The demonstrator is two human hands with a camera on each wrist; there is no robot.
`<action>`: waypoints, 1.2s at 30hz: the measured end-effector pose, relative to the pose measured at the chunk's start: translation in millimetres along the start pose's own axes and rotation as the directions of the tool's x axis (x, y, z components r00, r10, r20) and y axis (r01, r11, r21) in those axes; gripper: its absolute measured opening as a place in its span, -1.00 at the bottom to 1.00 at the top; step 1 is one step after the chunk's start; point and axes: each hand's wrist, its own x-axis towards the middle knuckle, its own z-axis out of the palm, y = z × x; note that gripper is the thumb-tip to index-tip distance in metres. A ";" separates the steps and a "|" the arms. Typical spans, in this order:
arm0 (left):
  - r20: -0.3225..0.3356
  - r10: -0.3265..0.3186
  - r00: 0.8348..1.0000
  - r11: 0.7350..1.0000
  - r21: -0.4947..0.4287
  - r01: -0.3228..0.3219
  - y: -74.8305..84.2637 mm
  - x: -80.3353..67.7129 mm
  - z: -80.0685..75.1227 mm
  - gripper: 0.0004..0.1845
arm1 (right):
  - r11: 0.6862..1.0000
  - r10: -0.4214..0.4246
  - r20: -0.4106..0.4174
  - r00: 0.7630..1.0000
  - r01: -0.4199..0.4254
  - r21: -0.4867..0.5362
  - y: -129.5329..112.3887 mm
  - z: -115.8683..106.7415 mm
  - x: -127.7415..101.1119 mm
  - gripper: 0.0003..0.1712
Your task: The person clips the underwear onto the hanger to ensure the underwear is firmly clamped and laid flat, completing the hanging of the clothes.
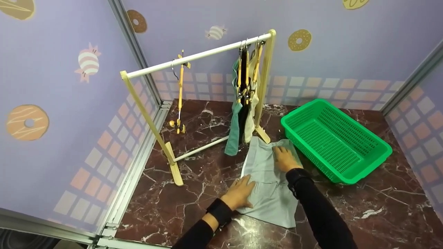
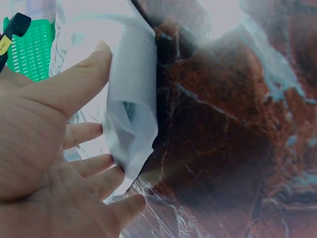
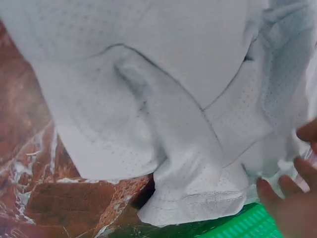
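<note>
Both hands press flat on a grey garment [image 1: 268, 180] spread on the marble floor [image 1: 363, 207] near its front edge: the left hand [image 1: 240, 192] lies with straight fingers on the cloth's left edge, the right hand [image 1: 286, 158] with spread, straight fingers on its far end. Behind the garment stands a rack [image 1: 193, 57] with hung clothes [image 1: 242, 103] at its right end and a hanger [image 1: 180, 93] on the left, and a green basket [image 1: 377, 159] sits just right of the cloth.
</note>
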 end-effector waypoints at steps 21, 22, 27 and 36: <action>-0.357 0.002 0.934 0.916 -0.374 -0.145 -45.9 -34.2 -15.7 -0.41 | 0.980 -0.184 -0.033 0.982 0.181 -0.084 -75.9 -29.4 -54.9 -0.40; -0.426 -0.054 0.903 0.905 -0.403 -0.137 -53.9 -42.5 -20.4 -0.47 | 0.978 -0.200 -0.049 0.979 0.196 -0.074 -80.7 -31.3 -59.1 -0.42; -0.712 -0.354 0.606 0.870 -0.488 -0.065 -85.2 -89.2 -65.5 -0.67 | 0.965 -0.262 -0.102 0.960 0.258 -0.049 -92.2 -33.7 -76.7 -0.50; -0.774 -0.467 0.428 0.817 -0.563 -0.126 -90.5 -130.5 -190.7 -0.28 | 0.955 -0.295 -0.161 0.942 0.294 -0.027 -88.6 -29.5 -99.4 -0.56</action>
